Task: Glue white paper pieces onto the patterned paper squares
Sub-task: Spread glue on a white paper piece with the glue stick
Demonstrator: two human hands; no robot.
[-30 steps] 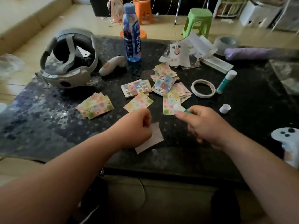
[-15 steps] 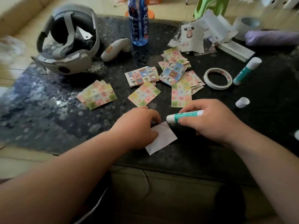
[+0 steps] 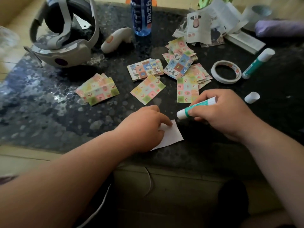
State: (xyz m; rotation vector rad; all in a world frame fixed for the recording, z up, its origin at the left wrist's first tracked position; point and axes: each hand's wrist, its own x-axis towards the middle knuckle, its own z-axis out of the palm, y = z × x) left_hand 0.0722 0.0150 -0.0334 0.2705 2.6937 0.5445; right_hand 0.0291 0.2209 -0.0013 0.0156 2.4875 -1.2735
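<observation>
Paper point(image 3: 171, 137) may slide when the glue stick point(image 3: 195, 107) drags: the left hand point(image 3: 144, 127) merely presses it flat. The right hand point(image 3: 220, 112) grips the stick.

A headset point(image 3: 65, 51) sits at the dark tabletop's point(image 3: 49, 112) far left corner, a controller point(image 3: 115, 39) and a bottle point(image 3: 142, 18) by the far edge. Patterned paper squares point(image 3: 148, 90) lie in piles mid-tabletop; a tape roll point(image 3: 213, 71), capped glue stick point(image 3: 258, 63) and loose cap point(image 3: 251, 97) toward the right edge, a white paper piece point(image 3: 172, 137) near the near edge
</observation>
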